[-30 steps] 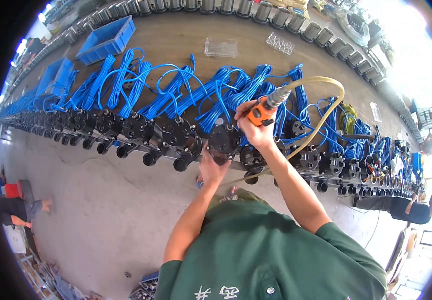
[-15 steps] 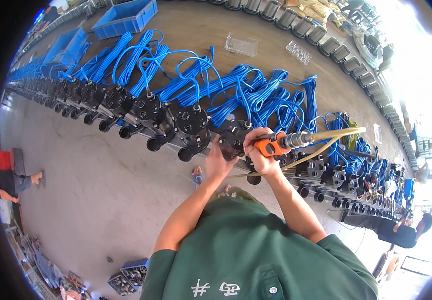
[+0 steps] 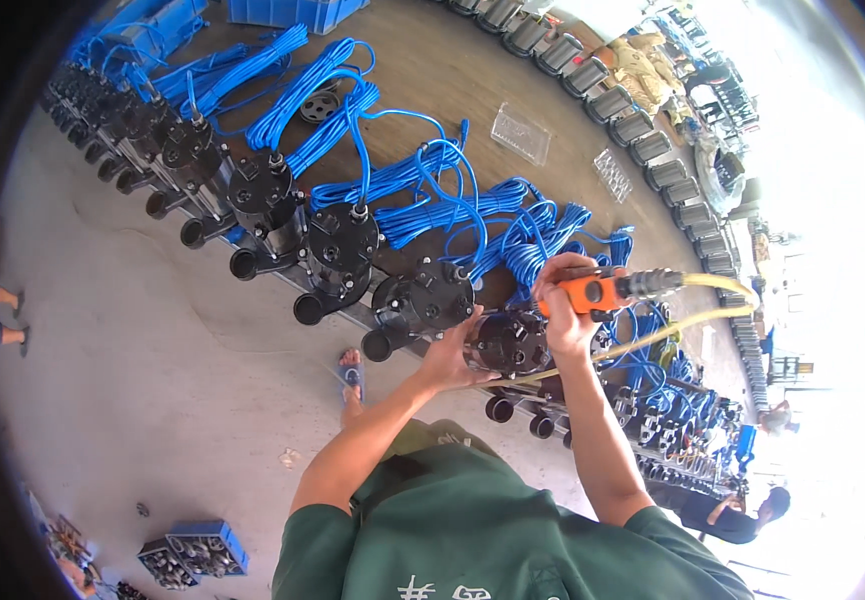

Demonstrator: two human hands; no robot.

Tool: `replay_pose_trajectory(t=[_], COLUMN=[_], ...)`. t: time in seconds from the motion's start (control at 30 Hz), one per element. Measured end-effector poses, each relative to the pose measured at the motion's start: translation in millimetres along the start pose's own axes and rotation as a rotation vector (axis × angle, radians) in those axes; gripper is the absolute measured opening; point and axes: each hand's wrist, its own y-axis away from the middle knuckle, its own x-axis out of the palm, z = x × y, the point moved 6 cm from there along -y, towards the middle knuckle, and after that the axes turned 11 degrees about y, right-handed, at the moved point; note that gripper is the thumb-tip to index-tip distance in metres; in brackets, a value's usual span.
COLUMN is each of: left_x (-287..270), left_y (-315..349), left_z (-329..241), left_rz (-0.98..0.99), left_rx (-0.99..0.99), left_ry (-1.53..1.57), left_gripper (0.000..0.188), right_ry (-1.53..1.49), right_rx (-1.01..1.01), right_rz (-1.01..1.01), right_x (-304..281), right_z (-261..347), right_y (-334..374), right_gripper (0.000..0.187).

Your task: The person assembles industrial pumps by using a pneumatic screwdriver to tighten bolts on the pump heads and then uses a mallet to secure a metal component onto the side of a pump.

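My right hand (image 3: 563, 312) is closed around an orange air tool (image 3: 593, 293). A metal coupling (image 3: 656, 283) joins it to a yellow hose (image 3: 721, 284), which loops back past my right wrist. My fingers hide the tool's working end. Just left of the tool stands a black cylindrical pump (image 3: 505, 342) in a long row. Against its left and near side my left hand (image 3: 450, 353) is wrapped, thumb up along the wall. The neighbouring black pump (image 3: 435, 296) touches or nearly touches my left fingertips, with its round outlet pointing toward me.
Coiled blue cables (image 3: 543, 240) lie behind the pumps. Two clear plastic trays, one of them nearer (image 3: 521, 134), rest on the brown bench (image 3: 433, 80). Metal cylinders (image 3: 586, 77) line its far edge. Parts crates (image 3: 208, 548) stand on the floor, lower left. Another person (image 3: 718, 515) is farther right.
The view has shifted and turned, so the bench sits lower. The tool has moved away from the pump, toward the far side. My left hand has slid to the pump's near left side.
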Motion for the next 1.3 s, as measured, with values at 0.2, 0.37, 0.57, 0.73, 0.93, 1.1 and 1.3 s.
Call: replay_pose_trajectory(t=[0.2,0.37,0.57,0.73,0.93,1.1,1.3], left_x=[-1,0,14,85,111,119,126], left_y=[-7,-8,16,77,66,68,70], left_z=[-13,-24,-31,-3,48,45,39], left_rz=[0.038,-0.022,-0.353,-0.284,-0.373,-0.433,-0.438], left_rx=[0.058,0.218,0.244,0.222,0.116,0.204,0.273], left_ry=[0.093,-0.035,-0.391,-0.538,-0.591,-0.698,-0.756], left_gripper=[0.108,0.104,0.085,0.042,0.010,0.009,0.009], right_ry=[0.121,-0.096,-0.091,-0.136,-0.319,-0.430,-0.338], right_rx=[-0.018,-0.081,-0.427,-0.367,-0.267,0.019,0.009], right_rz=[0.066,-0.007,-0.112,-0.148,0.016,0.150,0.219], right_x=[7,-11,-108,-175,-202,-166,-126], right_z=[-16,33,100,88,61,20,-24], right_y=[0,1,42,92,125,117,102], right_gripper=[0.027,0.031,0.037,0.035,0.030,0.030,0.024])
